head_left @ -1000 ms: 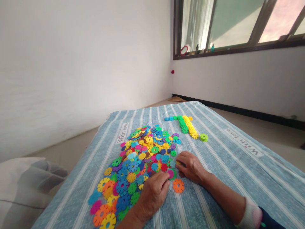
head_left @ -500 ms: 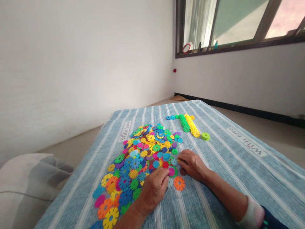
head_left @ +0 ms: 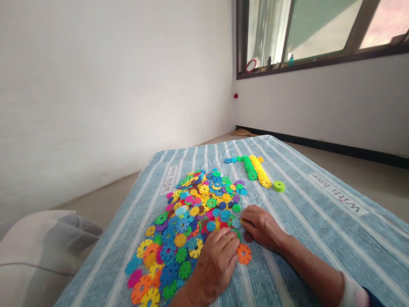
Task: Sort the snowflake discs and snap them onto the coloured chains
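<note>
A heap of colourful notched interlocking discs point(head_left: 180, 224) spreads over the cloth in front of me. My left hand point(head_left: 220, 258) lies palm down over the heap's near right edge, fingers stretched out and close together; the discs under it are hidden. Just right of the heap, my right hand point(head_left: 260, 226) rests with bent fingers, a bit of yellow disc point(head_left: 243, 221) showing at its fingertips. A brown disc point(head_left: 248, 237) lies beneath that hand. Between the hands and a little nearer to me is an orange disc point(head_left: 244, 254), flat on the cloth.
Farther back lie a green row of discs point(head_left: 249, 167), a yellow row point(head_left: 260, 171) and a small lime-green stack point(head_left: 279, 186). Several blue discs point(head_left: 230, 160) sit left of the rows. A striped blue cloth point(head_left: 306, 213) covers the surface. A pale covered shape point(head_left: 41, 251) stands at left.
My left hand has gone from a closed pinch to flatter, stretched fingers and moved slightly right, covering the pink and pale grey discs. The right hand stays nearly in place. The view shifted slightly.
</note>
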`<state>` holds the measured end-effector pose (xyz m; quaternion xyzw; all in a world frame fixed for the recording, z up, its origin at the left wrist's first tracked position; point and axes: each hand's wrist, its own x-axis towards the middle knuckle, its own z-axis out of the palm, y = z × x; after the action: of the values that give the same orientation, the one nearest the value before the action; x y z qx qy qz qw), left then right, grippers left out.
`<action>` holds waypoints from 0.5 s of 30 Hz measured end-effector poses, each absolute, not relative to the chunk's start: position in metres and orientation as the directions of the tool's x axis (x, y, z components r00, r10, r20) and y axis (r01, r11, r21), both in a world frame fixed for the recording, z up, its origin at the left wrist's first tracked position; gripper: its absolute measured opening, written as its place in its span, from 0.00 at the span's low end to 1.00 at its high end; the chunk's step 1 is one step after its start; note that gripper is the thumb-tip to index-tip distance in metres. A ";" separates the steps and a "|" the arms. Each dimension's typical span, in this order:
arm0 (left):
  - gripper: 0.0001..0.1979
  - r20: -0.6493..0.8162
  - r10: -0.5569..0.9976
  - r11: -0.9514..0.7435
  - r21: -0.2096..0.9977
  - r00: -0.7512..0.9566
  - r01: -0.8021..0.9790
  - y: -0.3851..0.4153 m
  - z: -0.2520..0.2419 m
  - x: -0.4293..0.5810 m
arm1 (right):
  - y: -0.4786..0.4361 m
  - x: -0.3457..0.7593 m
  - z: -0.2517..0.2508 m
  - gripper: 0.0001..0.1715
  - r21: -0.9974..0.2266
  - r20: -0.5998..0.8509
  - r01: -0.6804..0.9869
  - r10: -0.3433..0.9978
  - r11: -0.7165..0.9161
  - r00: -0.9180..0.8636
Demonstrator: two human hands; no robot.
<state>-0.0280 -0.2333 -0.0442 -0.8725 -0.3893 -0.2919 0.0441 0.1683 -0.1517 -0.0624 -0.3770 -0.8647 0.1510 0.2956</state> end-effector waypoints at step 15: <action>0.10 0.642 0.616 -0.635 0.062 0.456 0.770 -0.229 -0.043 -0.029 | -0.148 0.168 -0.066 0.17 -0.458 0.401 0.562 0.724 0.689 -0.562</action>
<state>-0.0292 -0.2287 -0.0432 -0.8448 -0.4101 -0.3222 0.1195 0.1684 -0.1485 -0.0657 -0.3684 -0.8724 0.1406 0.2890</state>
